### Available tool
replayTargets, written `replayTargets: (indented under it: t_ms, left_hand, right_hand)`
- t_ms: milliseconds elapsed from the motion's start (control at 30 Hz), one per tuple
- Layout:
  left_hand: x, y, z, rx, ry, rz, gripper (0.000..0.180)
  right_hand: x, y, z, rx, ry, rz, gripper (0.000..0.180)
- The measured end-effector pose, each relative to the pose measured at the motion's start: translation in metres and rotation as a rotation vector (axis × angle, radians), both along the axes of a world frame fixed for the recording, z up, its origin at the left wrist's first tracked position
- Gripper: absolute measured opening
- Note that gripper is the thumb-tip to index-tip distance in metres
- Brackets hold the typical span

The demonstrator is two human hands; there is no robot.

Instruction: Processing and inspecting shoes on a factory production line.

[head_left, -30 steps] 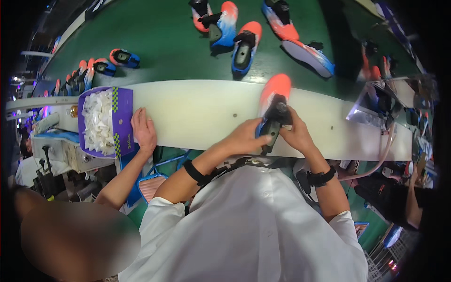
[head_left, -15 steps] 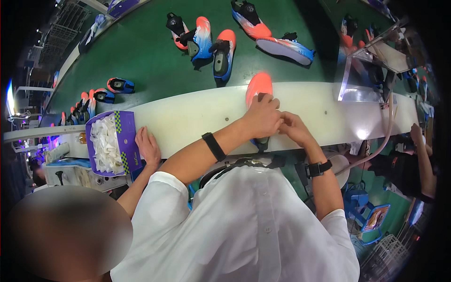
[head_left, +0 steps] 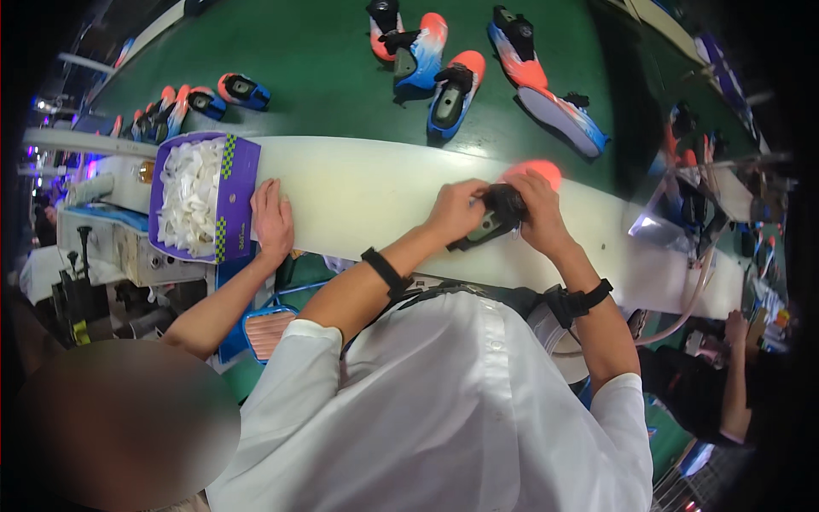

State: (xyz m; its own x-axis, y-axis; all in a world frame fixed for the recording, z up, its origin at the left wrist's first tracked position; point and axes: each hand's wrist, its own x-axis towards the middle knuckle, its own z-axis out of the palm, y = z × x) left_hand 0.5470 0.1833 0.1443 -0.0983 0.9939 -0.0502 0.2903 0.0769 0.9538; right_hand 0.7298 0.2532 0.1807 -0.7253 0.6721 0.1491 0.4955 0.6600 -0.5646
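A coral and black shoe point(head_left: 505, 205) with a grey-green last inside its opening lies tilted on the white bench, its coral toe pointing away and to the right. My left hand point(head_left: 456, 211) pinches at the heel side of its dark collar. Along the other side my right hand point(head_left: 541, 209) curls its fingers over the upper near the toe. The hands cover much of the shoe's middle.
Coral and blue shoes point(head_left: 457, 92) stand on the green surface point(head_left: 333, 94) beyond the white bench point(head_left: 358, 183). A purple box point(head_left: 239, 200) of white crumpled pieces sits left, beside a co-worker's hand point(head_left: 273, 224). A pink hose point(head_left: 695, 303) hangs at right.
The shoe has turned and tipped, its toe swinging right and its heel toward my left hand. My hands have moved apart, the right one now over the upper. The view has shifted too.
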Motion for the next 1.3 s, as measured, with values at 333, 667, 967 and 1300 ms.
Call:
replayTargets:
  t_ms: [333, 667, 967, 1300]
  left_hand:
    - [-0.008, -0.003, 0.024, 0.12, -0.075, -0.032, 0.033]
    - [0.031, -0.001, 0.029, 0.223, 0.378, 0.038, 0.044]
    - [0.048, -0.009, 0.042, 0.225, 0.565, 0.013, 0.046]
    - [0.051, -0.014, 0.042, 0.273, 0.595, -0.003, 0.048]
  right_hand:
    - [-0.001, 0.019, -0.016, -0.184, -0.124, 0.025, 0.051]
    - [0.036, -0.018, 0.01, -0.016, 0.206, -0.156, 0.032]
    - [0.047, -0.044, 0.006, 0.086, -0.06, -0.06, 0.044]
    - [0.027, 0.003, 0.051, 0.007, -0.024, 0.179, 0.034]
